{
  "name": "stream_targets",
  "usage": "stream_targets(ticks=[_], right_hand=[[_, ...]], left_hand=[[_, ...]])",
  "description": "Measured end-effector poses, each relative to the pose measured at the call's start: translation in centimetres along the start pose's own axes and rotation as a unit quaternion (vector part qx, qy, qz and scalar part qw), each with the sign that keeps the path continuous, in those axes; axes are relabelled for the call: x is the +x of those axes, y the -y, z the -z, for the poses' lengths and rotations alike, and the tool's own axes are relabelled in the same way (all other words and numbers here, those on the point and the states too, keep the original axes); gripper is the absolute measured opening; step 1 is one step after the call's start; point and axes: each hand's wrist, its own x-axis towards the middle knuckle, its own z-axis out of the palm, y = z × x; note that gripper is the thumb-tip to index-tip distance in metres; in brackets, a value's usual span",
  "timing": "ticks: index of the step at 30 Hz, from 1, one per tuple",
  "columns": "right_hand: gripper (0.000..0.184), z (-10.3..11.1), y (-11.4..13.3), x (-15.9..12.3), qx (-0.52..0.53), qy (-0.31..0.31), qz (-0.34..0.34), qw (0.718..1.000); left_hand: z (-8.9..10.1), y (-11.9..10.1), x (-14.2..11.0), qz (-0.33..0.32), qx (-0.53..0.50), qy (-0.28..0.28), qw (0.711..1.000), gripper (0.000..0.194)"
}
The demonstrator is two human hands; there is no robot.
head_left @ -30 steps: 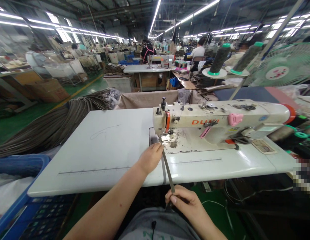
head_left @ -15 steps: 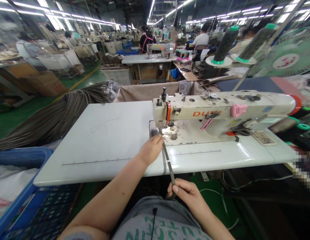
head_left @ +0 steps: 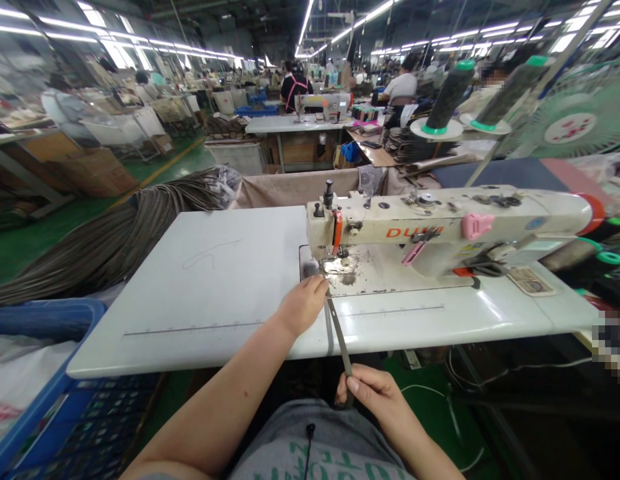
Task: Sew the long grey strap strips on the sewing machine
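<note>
A narrow grey-brown strap runs from the needle area of a sewing machine down over the front edge of the white table. My left hand is closed on the strap close to the presser foot, its fingertips just in front of the metal needle plate. Nearer my body, my right hand pinches the strap between thumb and fingers, below the table edge. The stretch between both hands is fairly straight. What lies under my left fingers is hidden.
At left is a blue crate with white material. A large bundle of dark straps lies behind it. Thread cones and a green fan stand at the right. People work at machines further back.
The strap has shifted between my hands; a pale mark on it mid-length no longer shows. Both hands keep nearly the same places, and the whole view has moved slightly.
</note>
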Motion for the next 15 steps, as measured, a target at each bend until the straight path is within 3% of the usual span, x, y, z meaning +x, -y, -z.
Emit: stream_targets(ticks=[15], right_hand=[[0.047,0.21,-0.48,0.13,-0.014,0.011,0.005,1.000]], left_hand=[[0.01,-0.09,0.31,0.019,-0.017,-0.012,1.000,0.028]])
